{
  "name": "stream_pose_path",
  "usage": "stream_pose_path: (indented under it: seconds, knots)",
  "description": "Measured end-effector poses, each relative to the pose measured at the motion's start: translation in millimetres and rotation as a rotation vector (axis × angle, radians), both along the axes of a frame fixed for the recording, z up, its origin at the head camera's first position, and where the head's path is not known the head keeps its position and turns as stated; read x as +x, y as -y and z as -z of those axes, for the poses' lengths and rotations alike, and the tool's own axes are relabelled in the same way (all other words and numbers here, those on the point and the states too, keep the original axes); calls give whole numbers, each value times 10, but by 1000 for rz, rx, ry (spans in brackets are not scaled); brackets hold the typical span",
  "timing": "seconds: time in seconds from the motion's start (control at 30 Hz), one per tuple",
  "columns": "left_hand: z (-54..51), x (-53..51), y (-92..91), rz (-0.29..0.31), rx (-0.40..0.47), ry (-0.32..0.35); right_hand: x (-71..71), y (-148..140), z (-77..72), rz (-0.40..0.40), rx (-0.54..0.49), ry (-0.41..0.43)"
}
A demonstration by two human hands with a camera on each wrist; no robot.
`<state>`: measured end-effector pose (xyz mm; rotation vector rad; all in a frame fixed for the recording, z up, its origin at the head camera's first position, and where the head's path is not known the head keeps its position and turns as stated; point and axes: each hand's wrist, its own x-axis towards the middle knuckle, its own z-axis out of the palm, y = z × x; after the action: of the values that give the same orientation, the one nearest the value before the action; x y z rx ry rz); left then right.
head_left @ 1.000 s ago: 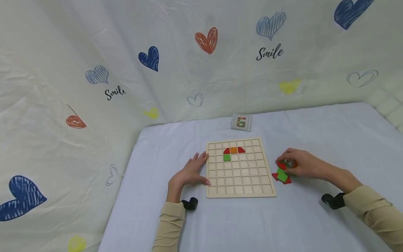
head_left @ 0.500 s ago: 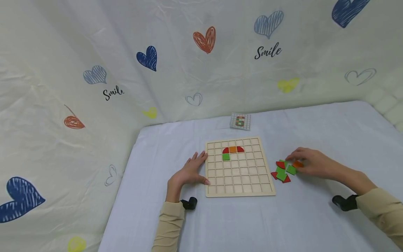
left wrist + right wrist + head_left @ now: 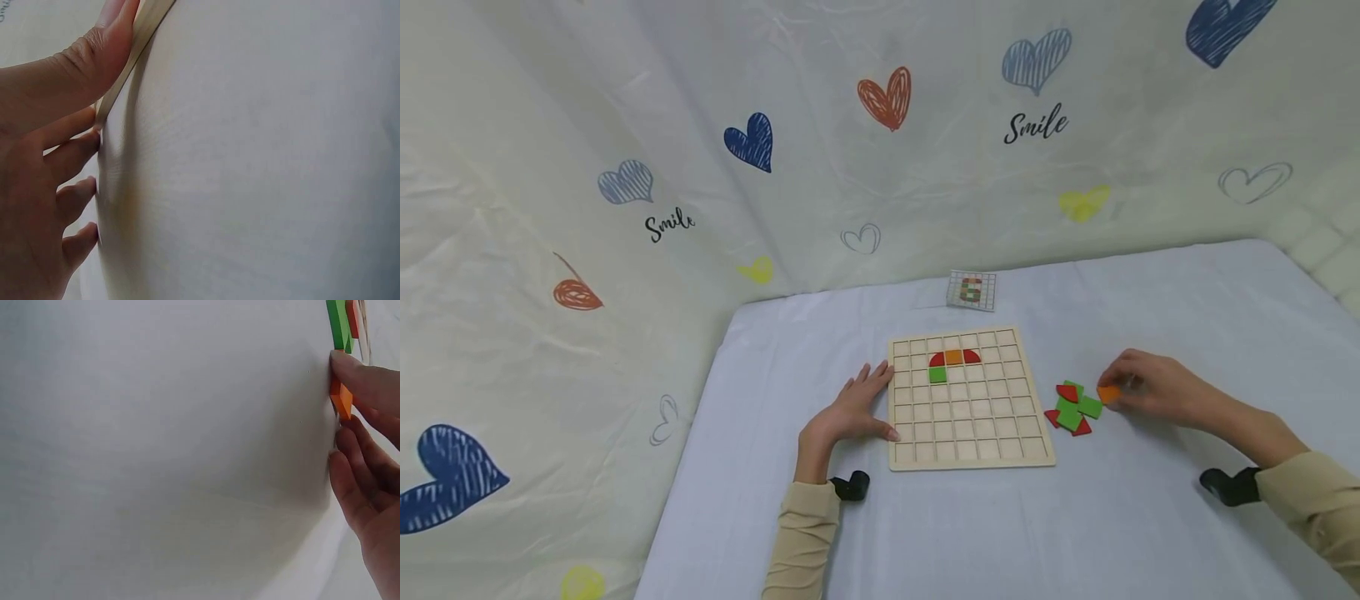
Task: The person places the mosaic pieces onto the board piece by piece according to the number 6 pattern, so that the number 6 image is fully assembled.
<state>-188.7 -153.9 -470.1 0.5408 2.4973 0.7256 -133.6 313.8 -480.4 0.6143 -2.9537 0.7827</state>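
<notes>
A wooden grid board (image 3: 985, 429) lies flat on the table. Set in its upper cells are two red quarter-round tiles (image 3: 972, 357), an orange square tile (image 3: 953, 357) between them and a green square tile (image 3: 937, 375). Spread along the board's left edge, the fingers of my left hand (image 3: 850, 412) touch it; in the left wrist view the thumb (image 3: 94, 59) rests against the rim. To the right of the board, my right hand (image 3: 1161, 387) pinches an orange tile (image 3: 1108, 395) by the table surface. The right wrist view shows the thumb on this orange piece (image 3: 342, 405).
Several loose green tiles (image 3: 1069, 417) and red tiles (image 3: 1067, 392) lie in a small overlapping heap between board and right hand. Behind the board is a small pattern card (image 3: 972, 291). A patterned white sheet (image 3: 820, 192) hangs at the back.
My right hand has moved right from over the heap, drawing the orange tile away from it. A green tile has come to lie at the heap's right side. The left hand stays put.
</notes>
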Motion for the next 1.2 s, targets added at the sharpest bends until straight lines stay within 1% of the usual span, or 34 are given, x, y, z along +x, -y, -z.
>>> stream_pose_path:
  seconds: [0.17,0.23,0.3,0.4,0.5,0.63,0.73,0.83,1.0,1.2]
  knots:
    - [28,0,-3,1,-5,-6,-10,13,1,39,-7,80]
    - [39,-6,-5,0,-7,-6,-10,15,3,44,-7,96]
    - [42,-8,-5,0,-6,-4,-7,21,6,38,-9,84]
    - [42,-10,-6,4,-4,-3,-1,37,6,29,-16,35]
    - [42,-12,-6,9,-22,-1,-5,57,4,25,-30,-3]
    - [40,-11,-7,10,-29,-4,-23,91,-15,40,-46,-32]
    - [34,-10,-5,6,-12,-7,-38,125,-46,61,-66,-40]
    - [30,-10,0,1,-10,-2,-58,175,-82,78,-110,2]
    - [16,-5,3,0,-14,-1,-102,284,-112,89,-185,100]
    - [30,6,8,1,-8,-6,-136,445,-110,69,-213,119]
